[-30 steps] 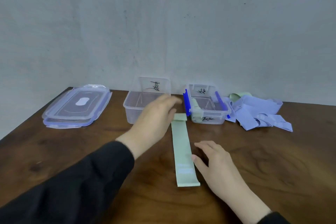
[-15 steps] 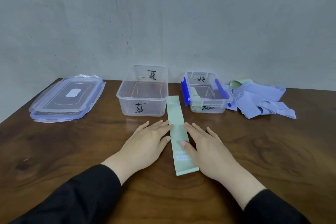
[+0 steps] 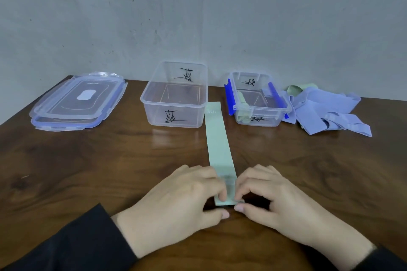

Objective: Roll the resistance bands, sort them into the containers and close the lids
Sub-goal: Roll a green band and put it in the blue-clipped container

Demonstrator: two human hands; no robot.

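Observation:
A pale green resistance band (image 3: 218,138) lies flat and straight on the wooden table (image 3: 88,160), running from near me toward the containers. My left hand (image 3: 182,200) and my right hand (image 3: 275,198) pinch its near end from either side, fingers curled on the edge. A large clear container (image 3: 175,94) stands open at the back centre. To its right, a smaller clear container (image 3: 257,100) with blue clips holds one rolled green band (image 3: 243,103). A heap of loose blue bands (image 3: 326,110) lies at the far right with a green band (image 3: 297,89) behind it.
Two clear lids (image 3: 77,101) with blue rims are stacked at the back left. A grey wall rises right behind the table. Bare wood shows on the left and right of my hands.
Both hands slid back along the green band toward me, from its middle to its near end, and their fingers curled onto that end. The view also tilted downward.

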